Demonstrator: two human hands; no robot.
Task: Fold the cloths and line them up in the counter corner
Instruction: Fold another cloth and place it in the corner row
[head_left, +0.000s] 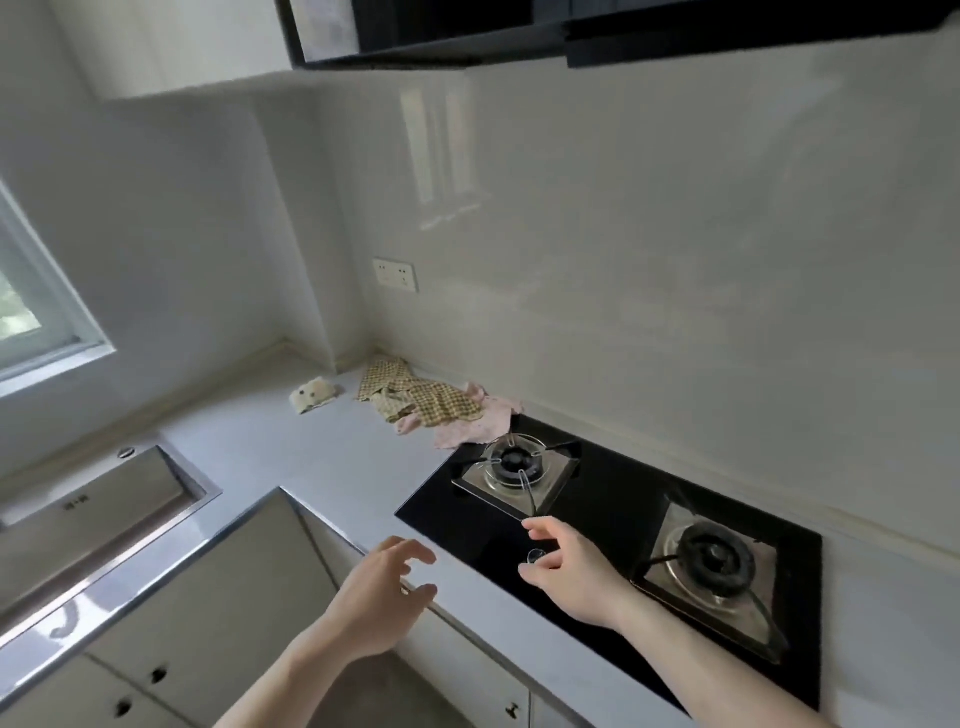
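Both hands are empty, fingers spread and loosely curled: the left hand (382, 597) over the counter (311, 467) edge, the right hand (569, 571) above the hob (613, 519). One folded cloth (313, 396) lies near the corner; a crumpled pile (431, 408) sits beside it. The reach seems to be starting; next, pick one cloth off the pile.

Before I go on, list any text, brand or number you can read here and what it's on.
Nothing can be read for certain.
Sink: a small dark mark on its rear ledge, too blurred to read.
Wall socket: no lettering visible.
Hob and cloths: only patterns, no text.
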